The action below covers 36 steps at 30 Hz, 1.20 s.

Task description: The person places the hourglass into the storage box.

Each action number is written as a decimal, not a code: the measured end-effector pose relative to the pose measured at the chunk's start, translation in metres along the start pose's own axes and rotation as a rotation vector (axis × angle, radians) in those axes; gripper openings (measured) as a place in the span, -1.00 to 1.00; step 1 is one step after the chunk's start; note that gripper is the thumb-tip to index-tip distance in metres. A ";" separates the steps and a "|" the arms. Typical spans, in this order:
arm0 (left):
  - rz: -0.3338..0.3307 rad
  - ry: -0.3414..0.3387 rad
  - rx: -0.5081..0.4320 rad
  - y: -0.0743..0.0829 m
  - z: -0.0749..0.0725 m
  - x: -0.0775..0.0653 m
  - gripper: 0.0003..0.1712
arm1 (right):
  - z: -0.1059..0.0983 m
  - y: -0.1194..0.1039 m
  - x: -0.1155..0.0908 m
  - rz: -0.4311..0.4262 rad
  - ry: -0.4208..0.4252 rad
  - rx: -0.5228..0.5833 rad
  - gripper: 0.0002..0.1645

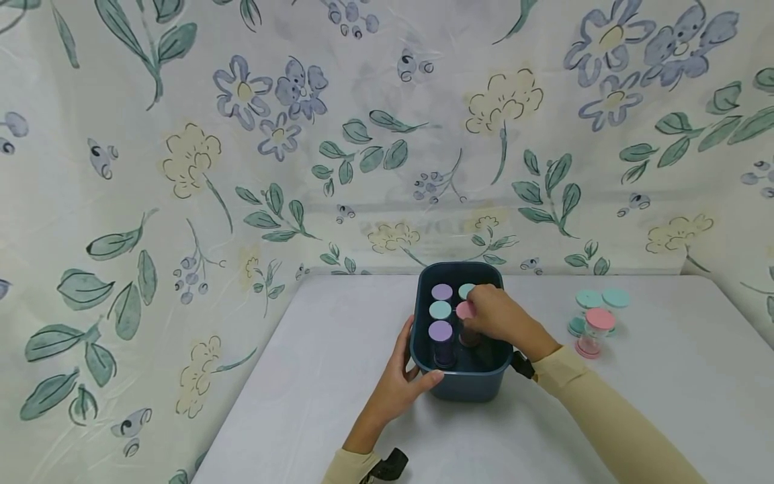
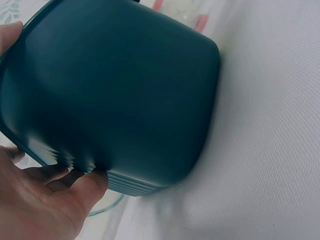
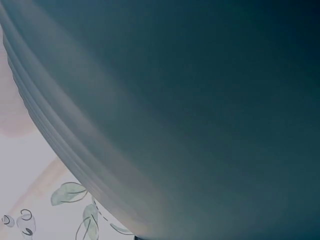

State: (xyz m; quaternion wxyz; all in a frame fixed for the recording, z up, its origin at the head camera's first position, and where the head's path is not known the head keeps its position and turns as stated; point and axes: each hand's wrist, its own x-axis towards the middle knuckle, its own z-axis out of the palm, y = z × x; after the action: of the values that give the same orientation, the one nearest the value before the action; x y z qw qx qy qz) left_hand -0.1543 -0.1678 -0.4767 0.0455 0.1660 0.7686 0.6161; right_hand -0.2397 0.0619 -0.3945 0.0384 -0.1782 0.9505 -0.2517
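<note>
A dark teal plastic bin (image 1: pixel 468 386) stands on the table, holding small jars with coloured lids. My left hand (image 1: pixel 393 396) grips its near left corner, thumb at the front rim and fingers along the ribbed side (image 2: pixel 132 182). Reaching in over the right rim, my right hand (image 1: pixel 504 316) pinches a pink-lidded jar (image 1: pixel 464 310) inside. Beside that jar are two purple-lidded jars (image 1: pixel 441 331) and a mint-lidded jar (image 1: pixel 440 310) in the left row. Another mint lid (image 1: pixel 465 290) shows behind, partly covered by my fingers. The bin wall (image 3: pixel 200 125) fills most of the right wrist view.
Right of the bin, a clear jar with pink lid and base (image 1: pixel 599 320) stands in front of two mint-lidded jars (image 1: pixel 615 298). A white cloth (image 1: pixel 351 323) covers the table. Behind hangs a floral curtain (image 1: pixel 387 168).
</note>
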 end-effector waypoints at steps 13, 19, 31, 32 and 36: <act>-0.015 0.007 -0.022 0.001 0.004 -0.003 0.14 | 0.001 0.002 0.001 -0.004 -0.022 0.021 -0.68; -0.025 0.008 -0.025 0.001 0.003 -0.003 0.14 | -0.002 -0.002 -0.002 0.029 -0.056 0.006 -0.53; -0.017 0.011 -0.018 0.002 0.001 -0.002 0.14 | -0.041 -0.005 -0.028 -0.028 -0.004 0.095 -0.32; -0.019 0.012 -0.018 0.003 0.001 -0.002 0.14 | -0.046 -0.004 -0.032 -0.035 0.015 0.103 -0.33; -0.014 0.008 -0.010 0.004 0.001 -0.001 0.16 | -0.064 0.003 -0.051 -0.039 0.118 0.114 -0.37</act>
State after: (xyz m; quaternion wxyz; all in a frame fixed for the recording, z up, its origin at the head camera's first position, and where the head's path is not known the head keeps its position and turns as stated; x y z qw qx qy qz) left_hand -0.1523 -0.1668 -0.4737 0.0478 0.1580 0.7670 0.6201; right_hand -0.2040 0.1128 -0.3409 -0.0127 -0.1791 0.9316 -0.3160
